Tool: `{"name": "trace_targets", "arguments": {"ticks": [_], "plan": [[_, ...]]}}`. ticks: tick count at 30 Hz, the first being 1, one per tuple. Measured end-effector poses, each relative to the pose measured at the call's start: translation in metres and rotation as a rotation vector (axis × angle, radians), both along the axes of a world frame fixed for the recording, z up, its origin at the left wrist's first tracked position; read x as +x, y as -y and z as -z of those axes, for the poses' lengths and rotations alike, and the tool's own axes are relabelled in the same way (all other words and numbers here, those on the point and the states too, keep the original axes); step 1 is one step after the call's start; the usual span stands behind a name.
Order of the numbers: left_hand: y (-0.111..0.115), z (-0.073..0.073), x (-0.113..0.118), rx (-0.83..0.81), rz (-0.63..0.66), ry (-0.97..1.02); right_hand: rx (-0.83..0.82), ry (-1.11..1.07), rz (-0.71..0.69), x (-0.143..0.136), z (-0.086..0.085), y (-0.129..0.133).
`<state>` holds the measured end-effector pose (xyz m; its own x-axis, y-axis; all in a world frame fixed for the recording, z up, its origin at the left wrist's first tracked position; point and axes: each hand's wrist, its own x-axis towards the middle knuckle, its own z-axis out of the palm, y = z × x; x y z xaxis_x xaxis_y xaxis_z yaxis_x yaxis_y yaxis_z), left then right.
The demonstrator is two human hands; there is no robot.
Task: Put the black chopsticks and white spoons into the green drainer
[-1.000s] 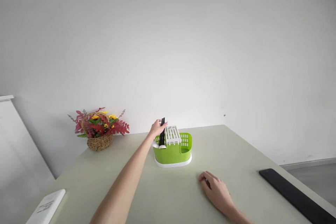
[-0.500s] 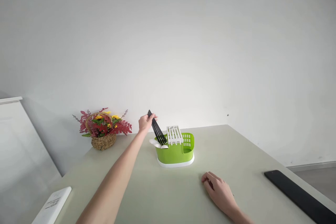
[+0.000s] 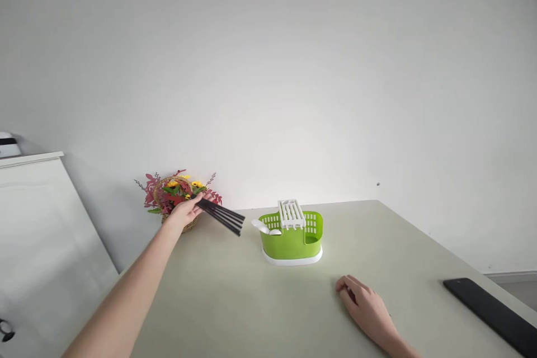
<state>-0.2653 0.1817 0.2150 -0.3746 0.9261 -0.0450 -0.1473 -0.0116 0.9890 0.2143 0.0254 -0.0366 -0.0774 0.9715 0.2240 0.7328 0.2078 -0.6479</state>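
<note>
Several black chopsticks (image 3: 222, 216) are held near one end by my left hand (image 3: 187, 210), fanned slightly and pointing right, in front of the flower basket. To their right stands a green rack (image 3: 289, 246) on a white base, with a white slotted piece (image 3: 291, 214) across its top. White spoons (image 3: 262, 227) lean out of its left side. My right hand (image 3: 366, 307) rests on the table with its fingers curled; whether anything is inside them is hidden.
A wicker basket (image 3: 191, 226) of red and yellow flowers stands at the table's back left. A long black object (image 3: 489, 310) lies along the right edge. A white cabinet (image 3: 46, 235) is at the left, and a wall (image 3: 268, 78) rises behind the table (image 3: 251, 307).
My left hand has moved left with the chopsticks, out of the green rack and over to the flowers. They are tilted flatter. The view has shifted left; my right hand stays on the table.
</note>
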Motion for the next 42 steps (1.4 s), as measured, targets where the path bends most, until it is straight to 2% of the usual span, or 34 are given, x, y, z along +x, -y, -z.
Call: {"name": "trace_targets", "arguments": {"ticks": [4, 11, 17, 20, 25, 33, 42], "plan": [[0.019, 0.028, -0.02, -0.213, 0.1, -0.062, -0.015, 0.006, 0.002, 0.0, -0.001, 0.002], [0.043, 0.076, -0.038, -0.499, 0.281, -0.233, -0.031, 0.021, -0.001, 0.001, -0.001, 0.003], [0.051, 0.103, -0.044, -0.653, 0.393, -0.386, -0.035, 0.032, 0.002, 0.003, 0.002, 0.003], [0.051, 0.113, -0.043, -0.696, 0.405, -0.462, -0.034, 0.034, 0.005, 0.004, 0.002, 0.003], [0.046, 0.124, -0.044, -0.753, 0.347, -0.601, -0.038, 0.03, 0.018, 0.004, 0.001, 0.004], [0.041, 0.133, -0.048, -0.766, 0.253, -0.797, -0.037, 0.026, 0.019, 0.004, 0.003, 0.004], [0.038, 0.126, -0.038, -0.819, 0.283, -1.074, -0.04, 0.021, 0.01, 0.006, 0.004, 0.004]]}}
